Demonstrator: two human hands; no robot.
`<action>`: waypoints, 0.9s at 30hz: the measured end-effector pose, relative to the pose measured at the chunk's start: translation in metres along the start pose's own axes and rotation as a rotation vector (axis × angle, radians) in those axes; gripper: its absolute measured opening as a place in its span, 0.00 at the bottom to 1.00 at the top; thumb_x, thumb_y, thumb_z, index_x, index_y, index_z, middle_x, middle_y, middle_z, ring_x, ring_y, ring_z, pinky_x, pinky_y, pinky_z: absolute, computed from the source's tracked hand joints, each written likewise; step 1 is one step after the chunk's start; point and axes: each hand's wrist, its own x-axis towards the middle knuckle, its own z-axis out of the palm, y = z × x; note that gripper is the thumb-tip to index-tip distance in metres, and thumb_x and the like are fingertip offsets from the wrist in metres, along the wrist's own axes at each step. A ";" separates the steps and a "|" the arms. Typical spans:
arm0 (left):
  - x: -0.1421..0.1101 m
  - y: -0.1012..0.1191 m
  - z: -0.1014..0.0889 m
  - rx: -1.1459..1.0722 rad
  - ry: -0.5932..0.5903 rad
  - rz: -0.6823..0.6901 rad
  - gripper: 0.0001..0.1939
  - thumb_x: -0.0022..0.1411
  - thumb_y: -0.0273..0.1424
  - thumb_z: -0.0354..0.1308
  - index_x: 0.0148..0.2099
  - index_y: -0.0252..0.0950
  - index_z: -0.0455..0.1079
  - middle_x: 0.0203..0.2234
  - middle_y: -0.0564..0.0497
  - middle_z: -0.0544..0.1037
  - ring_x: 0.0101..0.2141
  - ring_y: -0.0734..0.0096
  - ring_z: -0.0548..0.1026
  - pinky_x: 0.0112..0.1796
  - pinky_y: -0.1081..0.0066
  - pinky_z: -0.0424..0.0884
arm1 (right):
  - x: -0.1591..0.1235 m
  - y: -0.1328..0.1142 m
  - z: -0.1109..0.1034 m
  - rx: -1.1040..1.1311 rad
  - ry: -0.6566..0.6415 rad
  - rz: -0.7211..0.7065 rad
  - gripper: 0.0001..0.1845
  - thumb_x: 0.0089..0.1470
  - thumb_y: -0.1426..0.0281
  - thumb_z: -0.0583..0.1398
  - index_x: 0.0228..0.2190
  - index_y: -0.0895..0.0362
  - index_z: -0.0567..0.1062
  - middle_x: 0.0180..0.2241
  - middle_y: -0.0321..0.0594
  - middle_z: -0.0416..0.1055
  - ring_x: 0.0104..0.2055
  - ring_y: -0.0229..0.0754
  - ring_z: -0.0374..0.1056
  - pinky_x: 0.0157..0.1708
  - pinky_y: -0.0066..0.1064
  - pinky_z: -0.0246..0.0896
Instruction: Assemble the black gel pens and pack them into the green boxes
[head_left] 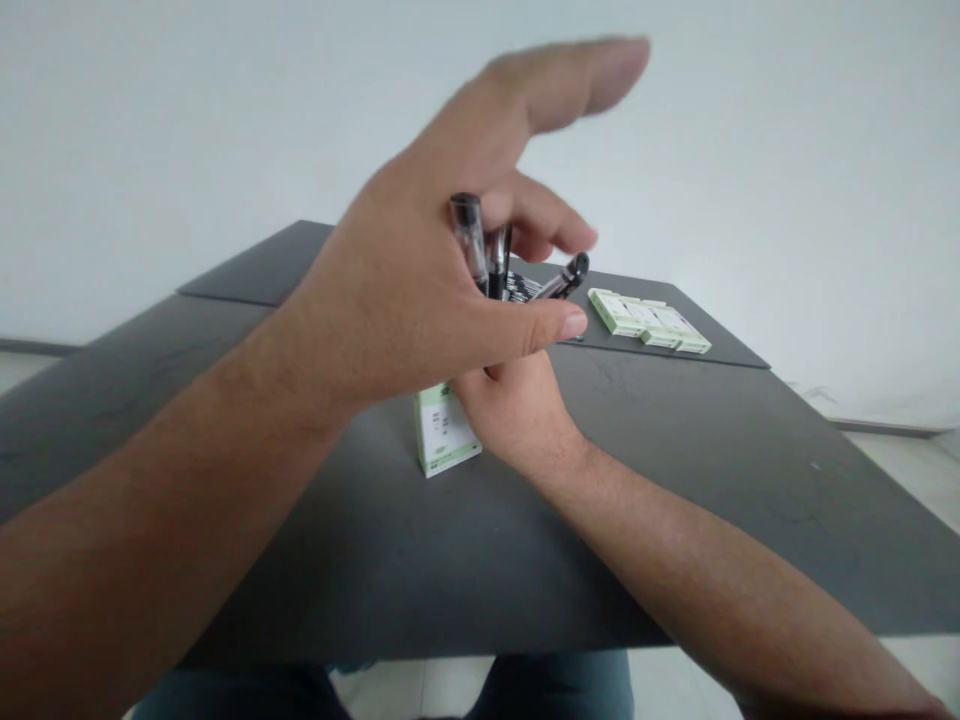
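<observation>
My left hand [420, 270] is raised in front of me, its thumb and index finger stretched wide apart and the other fingers partly bent. Between thumb and fingers, several clear pens with black ends stick up, among them an upright pen [468, 235] and a tilted pen [562, 278]. The left hand hides their lower ends, so I cannot tell what they rest in. Below, a green-and-white carton [446, 435] stands upright on the table. My right hand [517, 400] closes around its right side, with the fingers hidden.
The dark grey table [675, 450] reaches toward a white wall. Several flat green-and-white cartons [649, 320] lie at its back right. Behind my left hand, more black-and-clear pens [521, 287] show in part.
</observation>
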 end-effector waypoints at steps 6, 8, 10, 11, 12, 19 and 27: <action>-0.009 0.001 0.008 0.013 0.045 0.052 0.35 0.59 0.21 0.69 0.66 0.51 0.74 0.69 0.54 0.74 0.39 0.65 0.84 0.43 0.62 0.83 | -0.001 0.001 0.000 0.019 -0.001 0.042 0.07 0.67 0.64 0.61 0.44 0.53 0.76 0.46 0.49 0.82 0.52 0.55 0.75 0.55 0.49 0.74; -0.011 -0.002 0.009 -0.004 0.075 0.082 0.34 0.61 0.23 0.68 0.66 0.54 0.73 0.70 0.56 0.71 0.39 0.67 0.82 0.40 0.63 0.82 | -0.004 0.004 0.002 0.010 0.020 0.027 0.09 0.69 0.61 0.60 0.45 0.53 0.75 0.47 0.49 0.81 0.54 0.55 0.74 0.57 0.50 0.73; -0.012 -0.005 0.010 -0.012 0.096 0.113 0.31 0.61 0.23 0.68 0.64 0.54 0.73 0.67 0.56 0.73 0.38 0.66 0.82 0.40 0.62 0.82 | -0.008 0.008 0.004 0.008 0.049 -0.005 0.12 0.72 0.58 0.60 0.46 0.53 0.75 0.47 0.49 0.81 0.56 0.55 0.74 0.59 0.50 0.72; -0.013 -0.007 0.011 -0.017 0.109 0.134 0.30 0.61 0.24 0.68 0.62 0.53 0.73 0.65 0.55 0.75 0.38 0.66 0.81 0.40 0.61 0.82 | -0.010 0.010 0.005 0.013 0.067 -0.027 0.13 0.73 0.56 0.60 0.47 0.52 0.75 0.48 0.49 0.80 0.57 0.55 0.74 0.61 0.51 0.71; -0.014 -0.008 0.012 -0.027 0.129 0.151 0.29 0.60 0.24 0.68 0.61 0.51 0.74 0.62 0.53 0.76 0.37 0.65 0.81 0.41 0.60 0.83 | -0.012 0.013 0.006 0.021 0.088 -0.051 0.15 0.73 0.54 0.59 0.48 0.52 0.75 0.49 0.50 0.80 0.58 0.56 0.74 0.62 0.51 0.71; -0.020 -0.019 0.015 -0.021 0.196 0.061 0.15 0.61 0.26 0.69 0.49 0.48 0.77 0.42 0.49 0.79 0.37 0.57 0.81 0.39 0.53 0.83 | -0.026 0.020 0.011 0.087 0.163 -0.159 0.16 0.80 0.53 0.52 0.53 0.50 0.72 0.52 0.48 0.78 0.60 0.52 0.73 0.64 0.50 0.69; -0.024 -0.008 0.010 0.061 0.195 -0.050 0.12 0.64 0.26 0.70 0.46 0.48 0.77 0.42 0.52 0.83 0.40 0.55 0.84 0.41 0.52 0.80 | -0.037 0.010 0.017 0.140 0.251 -0.073 0.12 0.81 0.58 0.52 0.49 0.50 0.71 0.47 0.44 0.75 0.51 0.49 0.73 0.54 0.47 0.71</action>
